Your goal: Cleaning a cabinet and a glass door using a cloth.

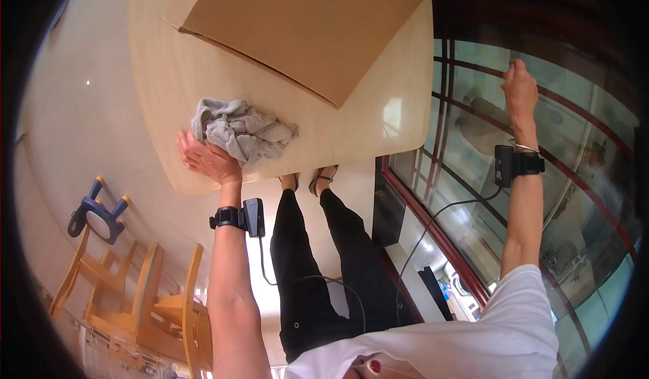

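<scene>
A crumpled grey cloth (243, 129) lies bunched on the near left part of a pale wooden-look table (385, 80). My left hand (208, 158) is at the cloth's near left edge and grips it, its thumb hidden under the folds. The fingers show beside the cloth, close to the table's left edge. Off to the right, past the table, my right hand (519, 89) is raised with its fingers curled in. Nothing shows in it. Behind it are glass panes (481, 110) with dark red frames.
A large brown cardboard box (314, 29) covers the table's far part, one corner pointing towards me. Wooden chairs (147, 293) and a blue-and-yellow stool-like object (99, 217) stand at left. Black cables (446, 206) run from the devices strapped to my wrists.
</scene>
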A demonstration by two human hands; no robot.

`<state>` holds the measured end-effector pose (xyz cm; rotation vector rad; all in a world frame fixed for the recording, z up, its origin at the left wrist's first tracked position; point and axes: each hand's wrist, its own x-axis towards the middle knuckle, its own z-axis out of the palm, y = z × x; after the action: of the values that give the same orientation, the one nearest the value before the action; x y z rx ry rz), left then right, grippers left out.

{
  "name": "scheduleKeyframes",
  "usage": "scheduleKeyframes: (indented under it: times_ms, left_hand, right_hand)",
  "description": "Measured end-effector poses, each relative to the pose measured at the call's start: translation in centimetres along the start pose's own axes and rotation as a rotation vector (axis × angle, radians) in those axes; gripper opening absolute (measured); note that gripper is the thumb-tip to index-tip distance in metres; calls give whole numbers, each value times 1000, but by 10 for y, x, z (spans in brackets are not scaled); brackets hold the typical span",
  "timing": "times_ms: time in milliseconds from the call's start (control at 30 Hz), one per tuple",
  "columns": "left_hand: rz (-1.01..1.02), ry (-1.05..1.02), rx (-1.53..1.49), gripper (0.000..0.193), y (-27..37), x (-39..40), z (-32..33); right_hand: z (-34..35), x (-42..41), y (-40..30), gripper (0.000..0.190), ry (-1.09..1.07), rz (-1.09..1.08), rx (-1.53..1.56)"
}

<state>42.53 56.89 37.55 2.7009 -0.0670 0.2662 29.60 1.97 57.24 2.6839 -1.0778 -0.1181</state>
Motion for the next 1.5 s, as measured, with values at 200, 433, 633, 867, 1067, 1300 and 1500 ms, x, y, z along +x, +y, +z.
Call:
scheduleKeyframes:
  times_ms: [200, 433, 633, 867, 1067, 1300, 1500]
  left_hand:
    - [20, 6, 15, 52, -1, -3, 10]
    - [42, 60, 40, 45, -7, 1, 11]
    - [73, 74, 59, 47, -5, 2, 16]
    - [54, 150, 172, 41, -25, 17, 19]
    - [51, 172, 258, 38, -34, 14, 32]
    - [-18, 146, 289, 37, -22, 22, 36]
    - [-8, 194, 261, 39, -32, 19, 37]
  right_hand:
    - [2, -11, 3, 24, -30, -26, 132]
    - [38, -185, 8, 25, -416, -208, 408]
    - [79, -464, 70, 20, -887, 532, 754]
    - [68, -685, 200, 20, -192, 1927, 1147]
    - [81, -696, 240, 31, 409, 1942, 1472]
    - [68, -677, 218, 33, 362, 1747, 1401]
    - [63, -653, 183, 37, 361, 1787, 1221]
